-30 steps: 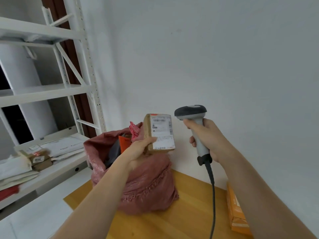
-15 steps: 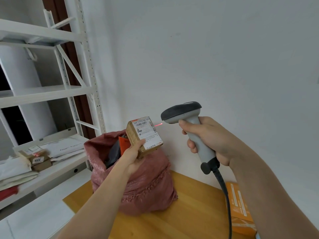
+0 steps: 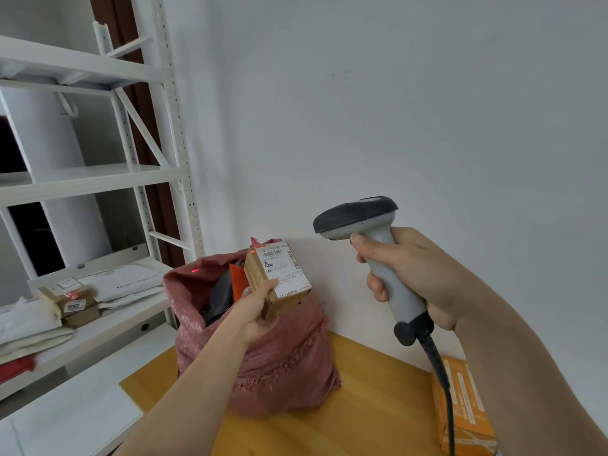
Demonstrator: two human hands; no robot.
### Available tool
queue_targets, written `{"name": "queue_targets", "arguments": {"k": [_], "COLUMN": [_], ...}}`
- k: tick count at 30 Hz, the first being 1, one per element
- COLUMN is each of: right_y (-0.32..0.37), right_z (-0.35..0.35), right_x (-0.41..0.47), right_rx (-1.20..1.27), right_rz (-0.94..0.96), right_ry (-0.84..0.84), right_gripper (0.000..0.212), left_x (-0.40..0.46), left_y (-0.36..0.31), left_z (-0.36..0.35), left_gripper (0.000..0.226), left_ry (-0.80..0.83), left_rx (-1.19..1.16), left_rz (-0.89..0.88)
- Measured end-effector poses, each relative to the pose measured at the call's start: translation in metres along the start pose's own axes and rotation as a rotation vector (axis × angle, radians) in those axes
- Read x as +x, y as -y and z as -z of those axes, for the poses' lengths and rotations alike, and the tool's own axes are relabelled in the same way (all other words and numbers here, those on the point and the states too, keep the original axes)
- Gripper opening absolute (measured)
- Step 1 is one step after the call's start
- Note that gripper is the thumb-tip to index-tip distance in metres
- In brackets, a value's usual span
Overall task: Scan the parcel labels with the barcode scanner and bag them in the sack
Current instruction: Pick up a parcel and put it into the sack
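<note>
A small brown cardboard parcel with a white printed label [image 3: 278, 274] is held just above the mouth of the pink woven sack [image 3: 263, 350], label face turned up and toward the scanner. The left hand [image 3: 255, 312] grips it from below, thumb pressed on the label's lower edge and fingers curled round the underside. A grey-and-black corded handheld barcode scanner [image 3: 371, 255] is held well to the right of the sack by the right hand [image 3: 418, 274], fingers wrapped tight round the handle, forefinger at the trigger. Red aiming light is seen on the parcel's upper left corner [image 3: 252, 251] and on the sack's rim [image 3: 195, 270], not across the barcode itself. Likely risk: a missed read, caused by the beam falling left of the barcode; the parcel could then be bagged unscanned. The thumb covering part of the label may also block printed code. The sack stands on a pale wooden surface [image 3: 362, 406]; an orange carton [image 3: 467, 409] lies right of the sack, under the scanner cable.
</note>
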State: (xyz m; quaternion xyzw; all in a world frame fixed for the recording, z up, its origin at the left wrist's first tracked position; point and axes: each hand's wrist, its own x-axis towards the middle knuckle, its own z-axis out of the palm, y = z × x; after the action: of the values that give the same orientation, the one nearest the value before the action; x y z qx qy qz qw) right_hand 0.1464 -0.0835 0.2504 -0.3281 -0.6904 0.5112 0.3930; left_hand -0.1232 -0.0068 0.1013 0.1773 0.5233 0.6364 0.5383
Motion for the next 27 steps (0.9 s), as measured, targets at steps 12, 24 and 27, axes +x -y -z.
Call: {"name": "queue_targets", "arguments": {"k": [12, 24, 27], "right_y": [-0.006, -0.034, -0.044], "right_z": [-0.01, -0.027, -0.036], "right_x": [0.012, 0.045, 0.051], "right_rx": [0.091, 0.206, 0.21], "right_rz": [-0.057, -0.11, -0.148], "right_ry": [0.013, -0.108, -0.096], "right_gripper": [0.03, 0.034, 0.026], "left_x": [0.015, 0.024, 0.039], "left_y": [0.002, -0.049, -0.058], "left_z": [0.009, 0.027, 0.052], "left_gripper": [0.055, 0.051, 0.087], "left_ry": [0.034, -0.163, -0.5], "left_rx": [-0.055, -0.201, 0.27], "left_rz": [0.027, -0.265, -0.196]}}
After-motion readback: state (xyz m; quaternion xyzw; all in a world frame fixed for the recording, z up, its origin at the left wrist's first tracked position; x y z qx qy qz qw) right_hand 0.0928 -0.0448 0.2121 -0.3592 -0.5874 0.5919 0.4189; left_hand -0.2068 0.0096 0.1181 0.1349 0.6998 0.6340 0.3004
